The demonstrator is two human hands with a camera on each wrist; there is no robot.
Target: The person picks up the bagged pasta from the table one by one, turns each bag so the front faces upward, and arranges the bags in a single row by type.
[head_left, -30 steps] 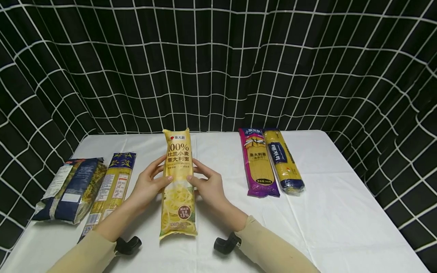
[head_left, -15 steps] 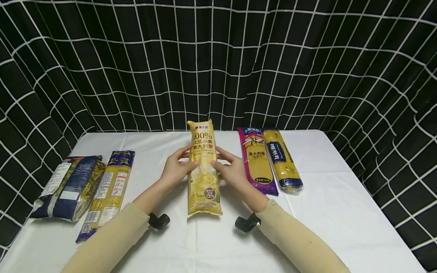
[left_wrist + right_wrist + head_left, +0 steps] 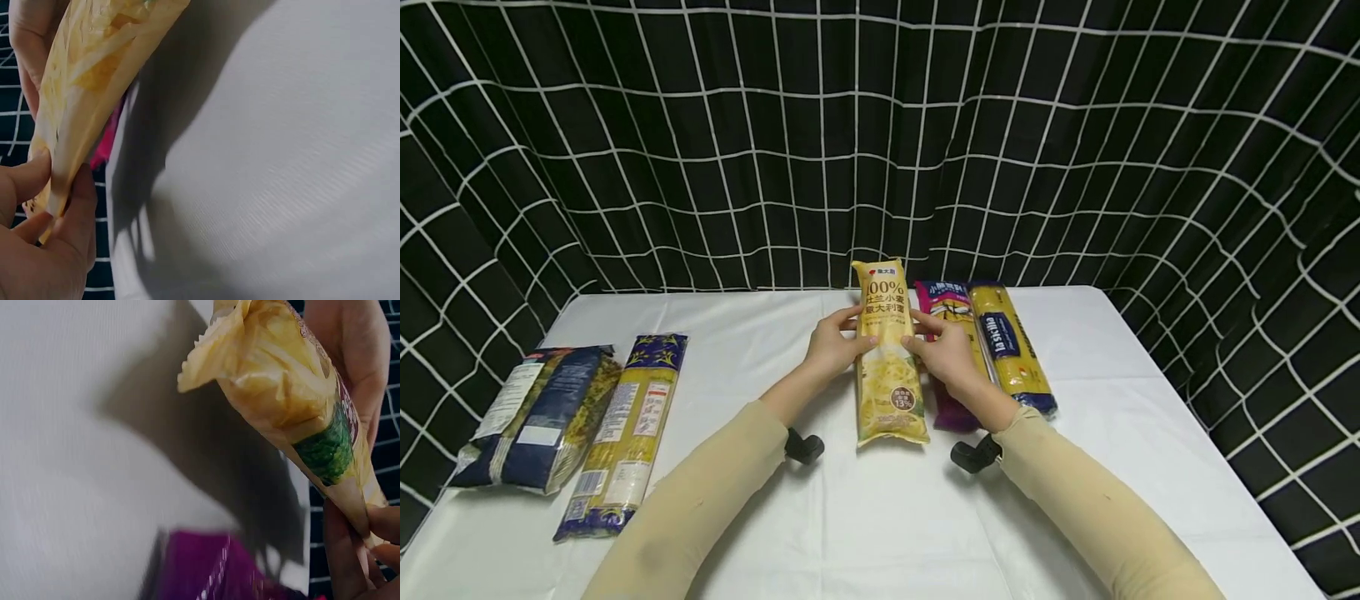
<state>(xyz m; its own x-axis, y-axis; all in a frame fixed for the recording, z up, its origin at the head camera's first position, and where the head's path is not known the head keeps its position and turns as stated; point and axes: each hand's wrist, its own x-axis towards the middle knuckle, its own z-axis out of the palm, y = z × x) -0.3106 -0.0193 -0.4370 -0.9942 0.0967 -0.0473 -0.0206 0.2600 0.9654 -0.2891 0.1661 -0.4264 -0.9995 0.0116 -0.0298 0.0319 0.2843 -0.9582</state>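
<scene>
A long yellow packet of spaghetti (image 3: 887, 375) is held between both hands, its printed front facing up. My left hand (image 3: 835, 343) grips its left edge, thumb on the front and fingers behind. On the opposite edge my right hand (image 3: 951, 354) pinches it the same way. Both wrist views show the packet raised over the white cloth, its shadow falling below. Just right of it lies a purple packet of spaghetti (image 3: 953, 408), partly hidden by my right hand and forearm. Beside that one is a yellow and blue spaghetti packet (image 3: 1011, 342).
At the left of the white-covered table (image 3: 880, 525) lie a dark blue pasta bag (image 3: 535, 425) and a yellow packet with blue ends (image 3: 628, 433), side by side. A black curtain with a white grid (image 3: 820, 150) stands behind the table.
Both hands have carried the yellow spaghetti packet to the right and a little farther back, from near the table's middle-left to beside the purple packet. The other packets stay in place.
</scene>
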